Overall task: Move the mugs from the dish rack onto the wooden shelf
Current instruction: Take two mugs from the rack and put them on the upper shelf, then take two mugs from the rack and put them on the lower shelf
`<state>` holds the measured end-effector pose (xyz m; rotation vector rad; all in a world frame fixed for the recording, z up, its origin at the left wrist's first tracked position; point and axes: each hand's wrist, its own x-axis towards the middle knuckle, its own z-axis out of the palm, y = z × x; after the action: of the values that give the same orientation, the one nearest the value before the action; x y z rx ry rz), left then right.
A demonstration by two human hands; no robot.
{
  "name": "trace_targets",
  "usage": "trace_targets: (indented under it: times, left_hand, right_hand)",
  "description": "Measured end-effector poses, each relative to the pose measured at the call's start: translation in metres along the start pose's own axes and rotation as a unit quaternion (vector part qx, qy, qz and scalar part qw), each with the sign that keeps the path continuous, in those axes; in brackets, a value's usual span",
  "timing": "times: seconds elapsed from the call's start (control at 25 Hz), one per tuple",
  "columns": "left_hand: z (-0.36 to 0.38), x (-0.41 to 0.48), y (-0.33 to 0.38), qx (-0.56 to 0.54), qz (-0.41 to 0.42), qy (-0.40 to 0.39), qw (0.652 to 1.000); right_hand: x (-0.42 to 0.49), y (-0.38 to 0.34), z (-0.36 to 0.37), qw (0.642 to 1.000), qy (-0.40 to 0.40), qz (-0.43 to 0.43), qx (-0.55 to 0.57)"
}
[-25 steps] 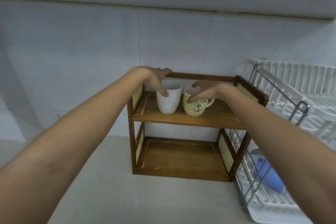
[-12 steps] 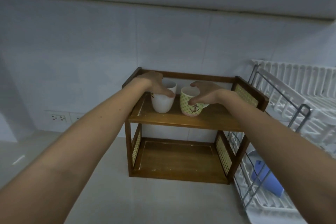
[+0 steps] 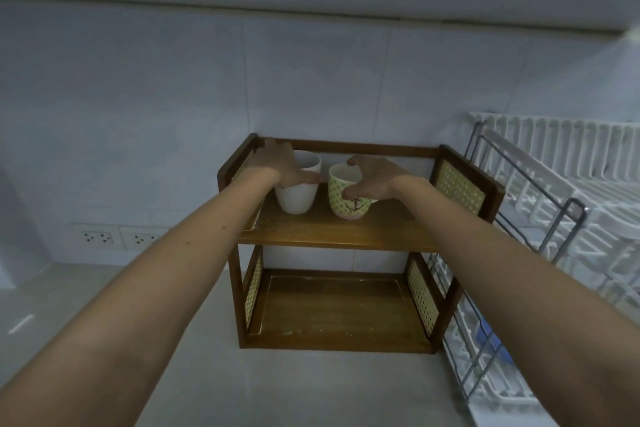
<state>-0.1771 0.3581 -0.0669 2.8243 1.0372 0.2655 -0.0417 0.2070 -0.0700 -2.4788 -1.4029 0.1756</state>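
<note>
A plain white mug (image 3: 297,197) and a green dotted mug with an anchor print (image 3: 346,205) stand side by side on the left part of the upper board of the wooden shelf (image 3: 346,236). My left hand (image 3: 282,165) wraps the white mug from its left side. My right hand (image 3: 372,180) curls over the rim and right side of the green mug. Both mugs rest upright on the board. The white dish rack (image 3: 540,218) stands to the right of the shelf.
A blue object (image 3: 491,340) lies low in the dish rack behind its wire frame. The shelf's lower board (image 3: 339,308) holds nothing. Wall sockets (image 3: 117,237) sit at the left, above the pale counter (image 3: 277,392).
Both mugs and hands have shifted a little left and back along the upper board. The camera view has tilted, showing more of the left wall and sockets.
</note>
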Motion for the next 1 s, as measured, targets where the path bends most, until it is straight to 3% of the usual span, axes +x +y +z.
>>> trace_targets:
  times: [0.28,0.4,0.52,0.64,0.76,0.88,1.0]
  left_hand:
    - [-0.003,-0.007,0.003,0.003,-0.035,-0.021,0.999]
    - [-0.004,-0.029,0.016,-0.002,-0.028,0.011,1.0]
    - [0.004,-0.064,0.047,-0.046,0.046,0.153,0.986]
    - [0.033,-0.115,0.085,-0.151,0.15,0.29,0.933]
    - [0.075,-0.168,0.129,-0.237,0.257,0.29,0.891]
    - [0.111,-0.209,0.176,-0.289,0.339,0.242,0.862]
    - [0.14,-0.23,0.226,-0.317,0.42,0.181,0.831]
  right_hand:
    - [-0.006,-0.003,0.007,1.0,-0.012,-0.001,-0.023]
    - [-0.029,-0.005,0.01,0.999,0.039,-0.009,-0.002]
    - [-0.081,0.004,0.02,0.98,0.176,-0.046,0.083]
    - [-0.153,0.028,0.037,0.944,0.292,-0.089,0.127]
    - [-0.222,0.064,0.056,0.917,0.362,-0.115,0.12]
    - [-0.268,0.119,0.065,0.909,0.393,-0.109,0.088]
    - [-0.288,0.193,0.072,0.922,0.371,-0.032,0.102]
